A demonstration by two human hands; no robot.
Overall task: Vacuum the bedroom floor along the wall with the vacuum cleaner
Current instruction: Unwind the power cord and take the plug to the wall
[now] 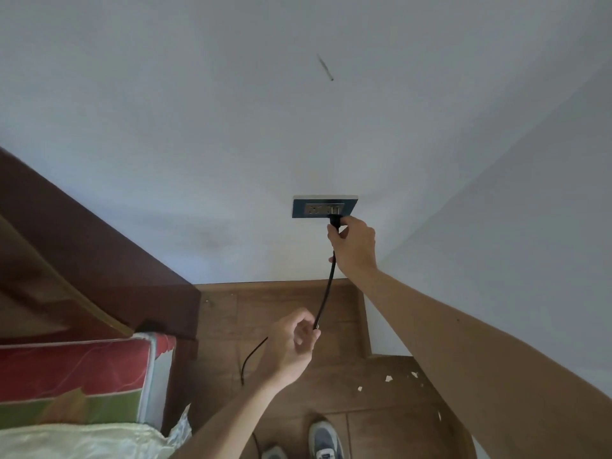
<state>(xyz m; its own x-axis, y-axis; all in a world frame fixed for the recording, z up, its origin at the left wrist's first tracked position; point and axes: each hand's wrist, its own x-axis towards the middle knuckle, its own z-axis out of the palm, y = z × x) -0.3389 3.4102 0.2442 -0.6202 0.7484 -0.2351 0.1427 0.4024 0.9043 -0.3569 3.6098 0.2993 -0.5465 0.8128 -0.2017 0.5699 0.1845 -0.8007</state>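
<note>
Person at the wall (231, 127), facing an outlet (311, 209). The right hand (352, 245) grips the black plug (333, 221), thumb and fingers curled round it, and holds it at the outlet's right-hand socket; whether it is fully seated cannot be told. The cord (326, 293) hangs from the plug to the left hand (293, 342), which pinches it between thumb and curled fingers. Below, it loops over the wooden floor (298, 402) and passes from sight near the shoes (326, 438). Of the vacuum, only this cord shows. Left: dark headboard (99, 253), red-and-green mattress (76, 376). Right: white flecks (388, 378) on the floor, near the wall's corner.
</note>
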